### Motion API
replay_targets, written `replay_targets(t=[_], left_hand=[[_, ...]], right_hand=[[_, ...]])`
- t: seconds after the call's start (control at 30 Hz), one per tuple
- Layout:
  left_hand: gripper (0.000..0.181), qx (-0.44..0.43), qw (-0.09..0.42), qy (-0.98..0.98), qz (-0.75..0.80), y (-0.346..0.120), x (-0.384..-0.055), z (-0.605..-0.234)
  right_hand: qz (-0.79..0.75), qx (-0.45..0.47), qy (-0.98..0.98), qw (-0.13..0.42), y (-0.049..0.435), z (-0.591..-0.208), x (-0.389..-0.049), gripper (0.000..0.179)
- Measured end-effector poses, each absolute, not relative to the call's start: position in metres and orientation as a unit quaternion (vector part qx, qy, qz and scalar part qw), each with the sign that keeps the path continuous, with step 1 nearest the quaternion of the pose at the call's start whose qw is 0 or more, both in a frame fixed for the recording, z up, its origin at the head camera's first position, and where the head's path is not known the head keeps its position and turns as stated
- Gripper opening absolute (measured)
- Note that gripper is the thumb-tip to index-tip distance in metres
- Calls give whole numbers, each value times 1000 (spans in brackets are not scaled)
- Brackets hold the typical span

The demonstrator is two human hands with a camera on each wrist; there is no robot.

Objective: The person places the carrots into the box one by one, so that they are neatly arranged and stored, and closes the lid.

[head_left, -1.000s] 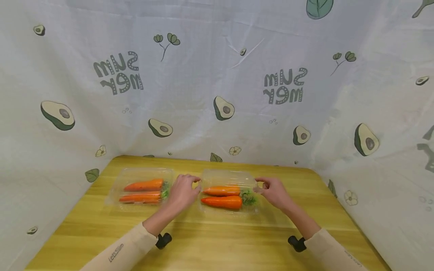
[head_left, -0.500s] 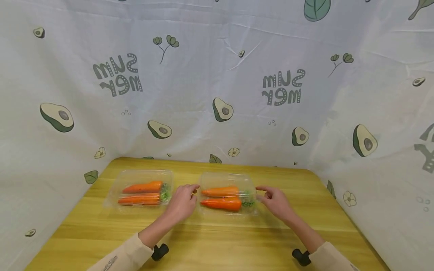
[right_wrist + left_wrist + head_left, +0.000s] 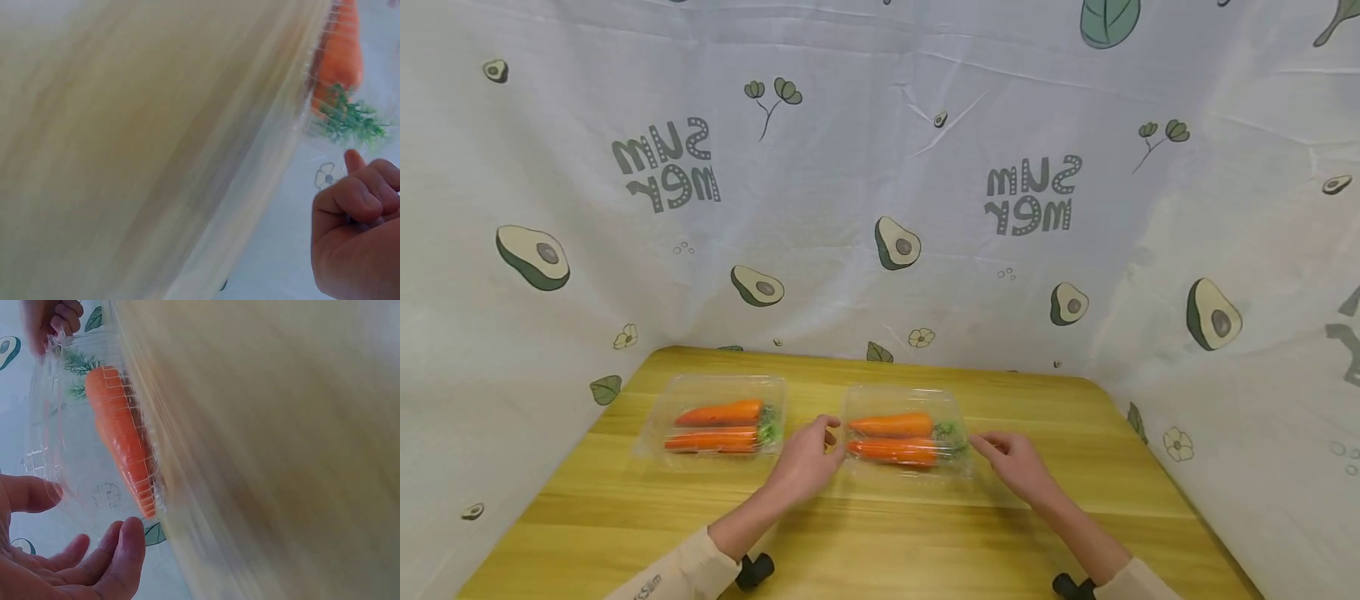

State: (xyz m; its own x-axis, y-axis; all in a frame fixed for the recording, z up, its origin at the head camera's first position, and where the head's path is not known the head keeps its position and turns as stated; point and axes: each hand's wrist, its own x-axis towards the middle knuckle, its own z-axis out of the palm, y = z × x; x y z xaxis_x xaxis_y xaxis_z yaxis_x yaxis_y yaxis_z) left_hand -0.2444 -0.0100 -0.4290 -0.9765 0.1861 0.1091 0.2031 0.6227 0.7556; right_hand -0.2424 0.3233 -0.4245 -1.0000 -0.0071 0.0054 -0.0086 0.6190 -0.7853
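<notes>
A clear plastic box (image 3: 898, 398) lies at mid-table with its clear lid over two carrots. The far carrot (image 3: 891, 426) and the near carrot (image 3: 898, 452) both point left, with feathery green tops (image 3: 950, 433) at the right. My left hand (image 3: 808, 462) is at the box's left side; in the left wrist view its thumb (image 3: 44, 495) meets the clear edge while the fingers lie loosely bent, apart from the thumb. At the right edge is my right hand (image 3: 1015, 467). The right wrist view shows its fingers (image 3: 359, 197) curled; whether they pinch the rim is unclear.
Left of my left hand sits another clear box (image 3: 726, 385) with its own two carrots (image 3: 718, 412) inside. The wooden table (image 3: 880, 542) ends at a white curtain (image 3: 820, 167) printed with avocados, which encloses the back and sides.
The raised lid of the middle box has come down over the carrots. Both hands have moved from its upper corners down and nearer along the sides. The left box has stayed put.
</notes>
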Motion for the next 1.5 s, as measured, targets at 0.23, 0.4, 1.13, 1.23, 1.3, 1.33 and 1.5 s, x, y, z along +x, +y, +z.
replay_targets(t=[0.23, 0.4, 1.13, 1.23, 1.3, 1.33, 1.5], left_hand=[[34, -86, -77, -873, -474, -12, -243, -431], [37, -70, -146, -817, -553, -13, -244, -431], [26, -39, -197, -775, -600, -11, -255, -428], [26, -42, -197, -772, -603, -12, -256, -429], [26, -42, -195, -770, -606, -12, -257, -431], [26, -41, -192, -769, -608, -12, -258, -432], [22, -25, -178, -768, -615, -10, -262, -433]], right_hand=[[486, -30, -868, -96, 323, -416, -237, 47], [508, -18, -849, -144, 326, -415, -239, 39], [528, 0, -832, -172, 321, -419, -247, 33], [527, -8, -832, -172, 320, -420, -248, 33], [527, -11, -833, -171, 320, -420, -249, 33], [526, -10, -833, -169, 320, -421, -249, 33], [520, -7, -838, -167, 318, -420, -252, 30]])
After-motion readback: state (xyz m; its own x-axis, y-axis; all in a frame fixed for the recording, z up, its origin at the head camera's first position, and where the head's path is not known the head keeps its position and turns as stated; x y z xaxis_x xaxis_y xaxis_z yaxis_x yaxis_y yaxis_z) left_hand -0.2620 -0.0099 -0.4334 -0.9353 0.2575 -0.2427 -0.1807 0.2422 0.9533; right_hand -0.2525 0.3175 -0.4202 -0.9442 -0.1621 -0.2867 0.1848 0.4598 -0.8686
